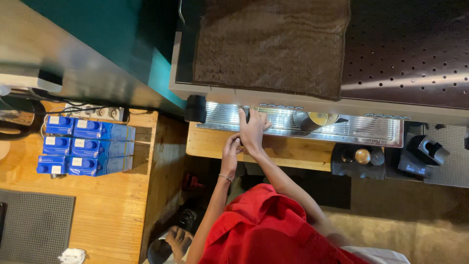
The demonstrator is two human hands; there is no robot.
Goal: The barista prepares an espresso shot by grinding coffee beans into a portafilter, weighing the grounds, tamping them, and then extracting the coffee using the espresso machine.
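Observation:
My right hand (253, 128) lies flat with fingers spread on the steel drip tray (371, 129) of an espresso machine (405, 58), beside a small dark part I cannot make out. My left hand (230, 149), with a thin bracelet at the wrist, curls at the tray's front edge just below the right hand, over the wooden counter (293, 151). Whether the left fingers grip something is hidden. A metal jug (317, 119) with yellowish contents stands on the tray to the right of both hands. I wear a red garment (264, 230).
A brown cloth (268, 44) covers the machine's top. Stacked blue cartons (83, 146) and a power strip (95, 112) sit on a wooden table at left, with a grey mat (34, 225) below. A black tamping station (361, 156) and small black scale (420, 164) stand at right.

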